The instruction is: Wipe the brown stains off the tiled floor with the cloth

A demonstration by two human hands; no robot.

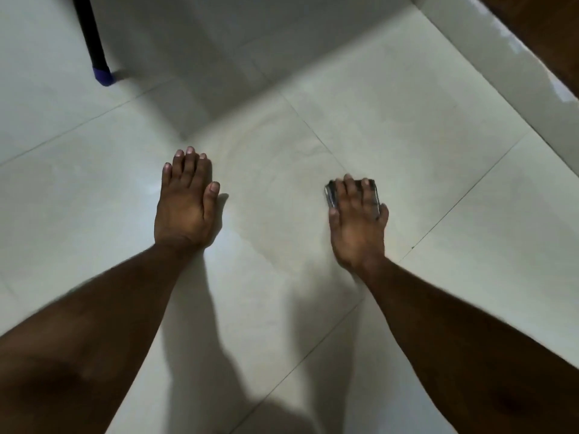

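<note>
While left hand [185, 202] lies flat, right hand [357, 217] presses cloth [330, 194]

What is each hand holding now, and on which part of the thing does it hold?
The left hand holds nothing; it lies flat on the pale tiled floor. The right hand presses a small dark grey cloth from above, fingers spread over it.

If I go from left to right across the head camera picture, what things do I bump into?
Black leg with a purple foot → left hand flat on the tiled floor → right hand pressing a dark cloth → brown wooden edge.
</note>
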